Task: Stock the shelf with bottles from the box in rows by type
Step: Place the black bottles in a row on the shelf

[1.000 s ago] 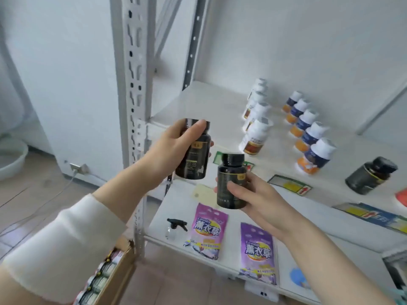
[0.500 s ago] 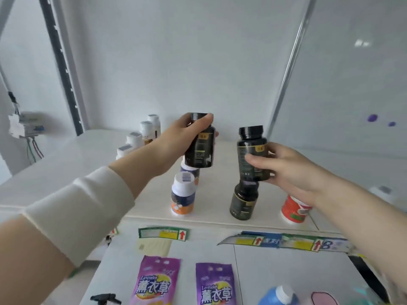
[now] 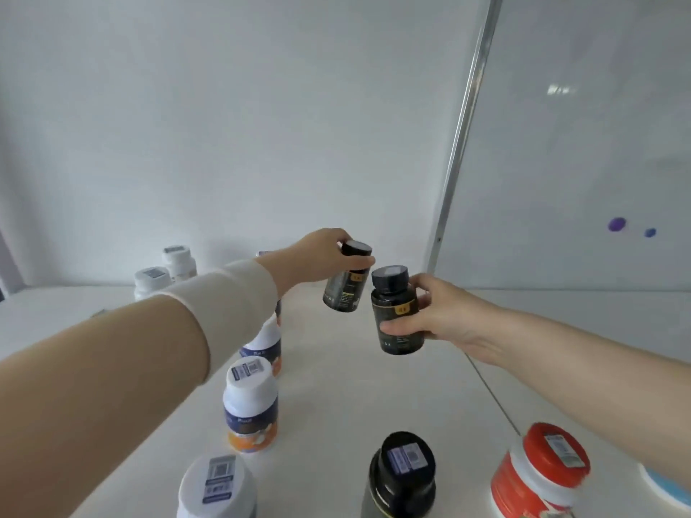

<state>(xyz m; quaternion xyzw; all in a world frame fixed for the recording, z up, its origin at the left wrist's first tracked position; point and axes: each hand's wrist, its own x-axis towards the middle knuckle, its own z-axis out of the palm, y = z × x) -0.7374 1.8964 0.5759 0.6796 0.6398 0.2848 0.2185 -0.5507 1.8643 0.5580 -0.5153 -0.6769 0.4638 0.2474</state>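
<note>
My left hand (image 3: 321, 256) grips a black bottle (image 3: 344, 289) by its cap end, tilted, held above the white shelf (image 3: 355, 386) toward the back. Just right of it, my right hand (image 3: 445, 315) holds a second black bottle (image 3: 398, 319) upright around its body; its base is close to the shelf surface. A third black bottle (image 3: 402, 476) stands at the shelf's front, in line with these. The box is out of view.
A row of white-capped blue-and-orange bottles (image 3: 250, 405) runs front to back on the left, partly behind my left arm. Two white bottles (image 3: 164, 271) stand at the back left. A red-lidded jar (image 3: 538, 472) stands front right. A metal upright (image 3: 460, 143) rises at the right.
The camera has closed in on the shelf and looks down on it. Both hands have carried their black bottles further back over the shelf, beyond the standing black bottle.
</note>
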